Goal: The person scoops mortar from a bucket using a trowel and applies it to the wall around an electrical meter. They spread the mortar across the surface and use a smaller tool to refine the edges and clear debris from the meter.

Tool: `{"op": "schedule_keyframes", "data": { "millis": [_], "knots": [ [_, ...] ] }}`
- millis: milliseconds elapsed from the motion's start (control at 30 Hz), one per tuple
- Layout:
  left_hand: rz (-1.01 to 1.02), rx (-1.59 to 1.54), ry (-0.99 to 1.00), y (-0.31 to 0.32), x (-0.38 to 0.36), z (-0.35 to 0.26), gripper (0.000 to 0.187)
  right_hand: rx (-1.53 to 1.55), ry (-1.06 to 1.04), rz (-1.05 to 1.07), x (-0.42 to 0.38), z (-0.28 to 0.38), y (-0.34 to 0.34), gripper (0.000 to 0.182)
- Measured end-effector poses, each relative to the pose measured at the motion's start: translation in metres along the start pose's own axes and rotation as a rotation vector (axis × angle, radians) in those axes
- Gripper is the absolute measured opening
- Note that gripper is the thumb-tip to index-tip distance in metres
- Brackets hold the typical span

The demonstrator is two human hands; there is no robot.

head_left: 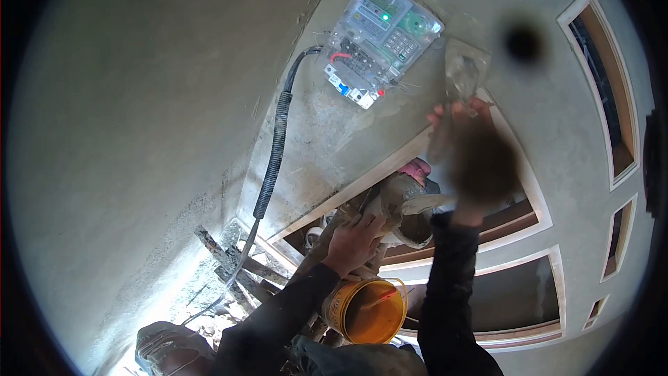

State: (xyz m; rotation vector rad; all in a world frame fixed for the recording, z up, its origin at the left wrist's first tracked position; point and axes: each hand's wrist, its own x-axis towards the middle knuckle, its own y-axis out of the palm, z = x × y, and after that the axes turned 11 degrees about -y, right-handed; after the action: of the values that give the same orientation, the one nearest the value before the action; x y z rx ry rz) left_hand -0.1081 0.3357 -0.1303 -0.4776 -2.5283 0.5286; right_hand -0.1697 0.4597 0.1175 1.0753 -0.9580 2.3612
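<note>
My right hand [456,113] is raised beside the wall, partly hidden by a dark blurred spot on the lens. Its fingers close around a flat, pale trowel-like tool [465,73], whose blade points up along the wall. Lower down, my left hand [355,242] rests on the edge of a mortar-smeared beam, fingers laid forward and apart. Just past those fingers is a grey, plaster-caked container [410,219] with a pale flat blade [424,203] across it. An electricity meter [383,35] in a clear case, with a green light, is mounted left of my right hand.
A yellow bucket [369,312] stands below my left hand. A black corrugated conduit [275,157] runs down from the meter. White-framed window openings [550,292] line the wall. Rough timbers [240,271] lie at lower left, above rubble. A pink glove or cloth [416,169] lies beyond the container.
</note>
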Motion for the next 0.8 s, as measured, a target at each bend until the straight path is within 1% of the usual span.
{"op": "schedule_keyframes", "data": {
  "millis": [67,167,300,367,500,567,600,667,700,767,800],
  "knots": [
    [0.014,0.014,0.001,0.0,0.001,-0.001,0.046,0.268,0.241,-0.167,0.014,0.007,0.022,0.021],
    [0.02,0.007,0.005,0.0,-0.002,0.0,0.047,0.289,0.209,-0.196,0.013,-0.009,0.044,0.021],
    [0.021,0.022,-0.01,-0.001,-0.003,0.0,0.048,0.275,0.189,-0.197,-0.015,-0.021,0.067,0.021],
    [-0.026,0.054,0.016,-0.002,-0.002,0.001,0.048,0.345,0.231,-0.209,-0.034,-0.033,0.079,0.023],
    [-0.009,0.01,-0.004,0.002,-0.004,0.008,0.046,0.388,0.305,-0.195,-0.065,-0.05,0.099,0.024],
    [0.062,0.007,-0.038,-0.001,-0.003,0.008,0.047,0.403,0.34,-0.231,-0.077,-0.056,0.107,0.025],
    [0.062,0.006,-0.041,0.0,-0.004,0.009,0.047,0.402,0.342,-0.228,-0.083,-0.059,0.11,0.025],
    [0.169,-0.002,-0.125,0.002,-0.003,0.01,0.05,0.386,0.386,-0.217,-0.095,-0.065,0.114,0.027],
    [0.167,-0.003,-0.125,0.002,-0.003,0.011,0.05,0.387,0.385,-0.216,-0.102,-0.067,0.115,0.027],
    [0.136,-0.03,-0.101,0.001,-0.005,0.013,0.052,0.361,0.456,-0.185,-0.119,-0.068,0.113,0.029],
    [0.133,-0.032,-0.101,0.002,-0.006,0.013,0.052,0.361,0.454,-0.183,-0.125,-0.06,0.108,0.029]
  ]
}}
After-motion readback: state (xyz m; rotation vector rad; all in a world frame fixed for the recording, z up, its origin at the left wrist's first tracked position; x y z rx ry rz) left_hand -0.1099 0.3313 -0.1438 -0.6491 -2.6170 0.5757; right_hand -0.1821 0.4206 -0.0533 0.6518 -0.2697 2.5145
